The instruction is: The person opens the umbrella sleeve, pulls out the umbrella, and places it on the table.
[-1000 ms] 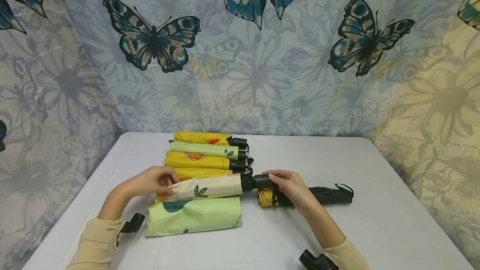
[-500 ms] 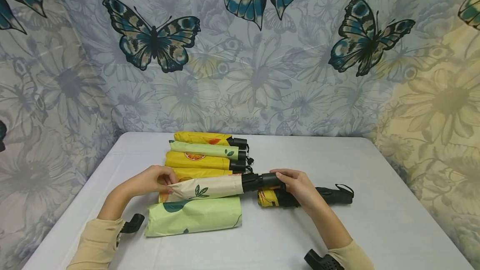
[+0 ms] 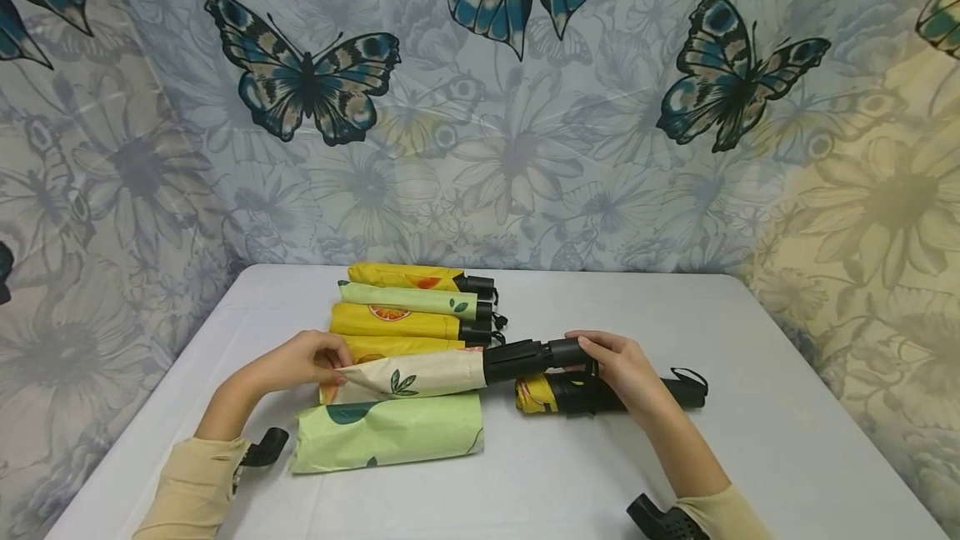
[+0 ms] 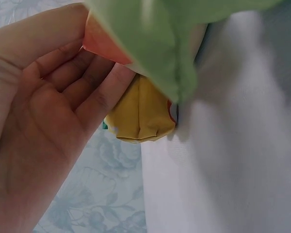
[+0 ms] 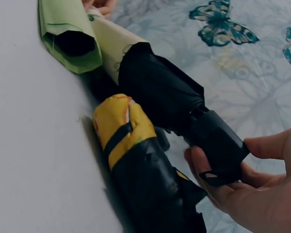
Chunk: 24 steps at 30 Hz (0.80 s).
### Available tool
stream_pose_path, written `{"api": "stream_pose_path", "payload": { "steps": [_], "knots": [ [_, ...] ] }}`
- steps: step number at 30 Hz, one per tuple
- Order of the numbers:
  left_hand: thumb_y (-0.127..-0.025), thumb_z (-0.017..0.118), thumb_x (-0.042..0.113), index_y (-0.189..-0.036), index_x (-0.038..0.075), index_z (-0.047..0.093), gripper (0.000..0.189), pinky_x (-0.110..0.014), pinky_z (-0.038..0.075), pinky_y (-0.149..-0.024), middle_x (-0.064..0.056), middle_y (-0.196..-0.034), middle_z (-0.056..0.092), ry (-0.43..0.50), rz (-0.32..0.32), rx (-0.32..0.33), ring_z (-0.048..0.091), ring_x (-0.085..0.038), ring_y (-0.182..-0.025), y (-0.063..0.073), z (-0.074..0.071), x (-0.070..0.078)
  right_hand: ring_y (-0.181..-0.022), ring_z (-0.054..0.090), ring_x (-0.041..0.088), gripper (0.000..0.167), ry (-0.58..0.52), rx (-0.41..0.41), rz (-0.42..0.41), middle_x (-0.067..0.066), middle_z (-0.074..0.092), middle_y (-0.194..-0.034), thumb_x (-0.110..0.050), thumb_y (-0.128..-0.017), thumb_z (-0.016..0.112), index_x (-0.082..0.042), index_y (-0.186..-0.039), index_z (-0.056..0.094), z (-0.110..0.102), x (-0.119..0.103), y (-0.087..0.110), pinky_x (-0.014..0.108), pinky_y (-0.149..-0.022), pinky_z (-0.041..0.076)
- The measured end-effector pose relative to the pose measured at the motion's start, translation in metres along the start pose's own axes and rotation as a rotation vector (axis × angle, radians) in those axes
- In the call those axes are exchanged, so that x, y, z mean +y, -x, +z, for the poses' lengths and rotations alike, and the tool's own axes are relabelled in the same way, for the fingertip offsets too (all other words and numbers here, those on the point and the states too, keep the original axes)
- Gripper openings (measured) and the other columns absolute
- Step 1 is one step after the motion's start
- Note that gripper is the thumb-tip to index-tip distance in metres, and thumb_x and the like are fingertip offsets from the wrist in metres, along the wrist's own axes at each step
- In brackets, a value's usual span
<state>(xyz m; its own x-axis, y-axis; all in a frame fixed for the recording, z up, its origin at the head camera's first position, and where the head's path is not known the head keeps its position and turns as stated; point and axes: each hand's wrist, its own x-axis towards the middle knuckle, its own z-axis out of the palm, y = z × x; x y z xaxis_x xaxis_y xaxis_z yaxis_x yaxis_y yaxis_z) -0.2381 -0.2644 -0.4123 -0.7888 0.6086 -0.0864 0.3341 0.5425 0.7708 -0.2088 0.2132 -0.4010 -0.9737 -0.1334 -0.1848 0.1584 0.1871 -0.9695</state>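
A cream umbrella sleeve [image 3: 431,375] with a leaf print lies across the middle of the table, and a folded black umbrella [image 3: 517,360] sticks partly out of its right end. My left hand [image 3: 307,361] pinches the sleeve's left end; the left wrist view shows its orange corner [image 4: 102,39] between thumb and fingers. At the other end my right hand [image 3: 626,373] grips the umbrella's black handle [image 5: 216,141], fingertips and thumb on opposite sides. The rest of the umbrella is hidden inside the sleeve. Just in front lies a flat light green sleeve [image 3: 397,433], its dark mouth facing right.
A black umbrella with a yellow end [image 3: 660,391] lies beneath my right hand. Behind the cream sleeve, several sleeved umbrellas lie in a row, including a yellow one with an orange slice [image 3: 397,319] and a pale green one [image 3: 408,298]. All rest on a white table [image 3: 780,440].
My right hand has moved to the right with the handle, and more of the black umbrella shows outside the cream sleeve. My left hand stays at the sleeve's end.
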Motion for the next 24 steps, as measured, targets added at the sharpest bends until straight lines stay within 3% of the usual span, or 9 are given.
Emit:
{"api": "stream_pose_path", "payload": {
  "steps": [4,12,17,24],
  "knots": [
    [-0.086,0.073,0.010,-0.093,0.002,0.067,0.012,-0.025,0.055,-0.065,-0.009,-0.084,0.070,0.004,0.014,0.004,0.065,-0.008,-0.071,0.000,0.000,0.000,-0.092,0.070,0.013,0.052,-0.002,0.005,-0.024,0.006,0.060,-0.124,-0.032,-0.101,0.053,0.004,-0.139,0.049,-0.009,-0.001,0.002,0.018,-0.092,0.048],
    [-0.085,0.074,0.010,-0.091,0.004,0.067,0.011,-0.024,0.056,-0.065,-0.007,-0.084,0.069,-0.001,0.005,0.011,0.064,-0.007,-0.071,-0.001,0.001,-0.001,-0.093,0.069,0.007,0.057,0.012,0.005,-0.060,-0.014,0.065,-0.108,-0.037,-0.101,0.051,0.004,-0.141,0.047,-0.030,-0.002,0.007,0.014,-0.091,0.046],
    [-0.084,0.074,0.010,-0.091,0.002,0.067,0.012,-0.023,0.055,-0.065,-0.008,-0.085,0.069,0.002,0.002,0.018,0.063,-0.006,-0.072,-0.002,0.000,-0.001,-0.093,0.070,0.006,0.052,0.017,0.022,-0.074,-0.018,0.067,-0.104,-0.039,-0.101,0.051,-0.002,-0.139,0.051,-0.043,-0.002,0.009,0.014,-0.090,0.045],
    [-0.085,0.074,0.010,-0.093,0.002,0.068,0.013,-0.023,0.055,-0.066,-0.008,-0.086,0.069,0.009,-0.011,0.018,0.063,-0.008,-0.073,-0.001,0.000,0.002,-0.087,0.072,0.009,0.044,-0.073,0.028,-0.117,-0.015,0.069,-0.102,-0.031,-0.102,0.050,-0.001,-0.134,0.056,-0.058,0.002,0.010,0.016,-0.087,0.050]
  ]
}}
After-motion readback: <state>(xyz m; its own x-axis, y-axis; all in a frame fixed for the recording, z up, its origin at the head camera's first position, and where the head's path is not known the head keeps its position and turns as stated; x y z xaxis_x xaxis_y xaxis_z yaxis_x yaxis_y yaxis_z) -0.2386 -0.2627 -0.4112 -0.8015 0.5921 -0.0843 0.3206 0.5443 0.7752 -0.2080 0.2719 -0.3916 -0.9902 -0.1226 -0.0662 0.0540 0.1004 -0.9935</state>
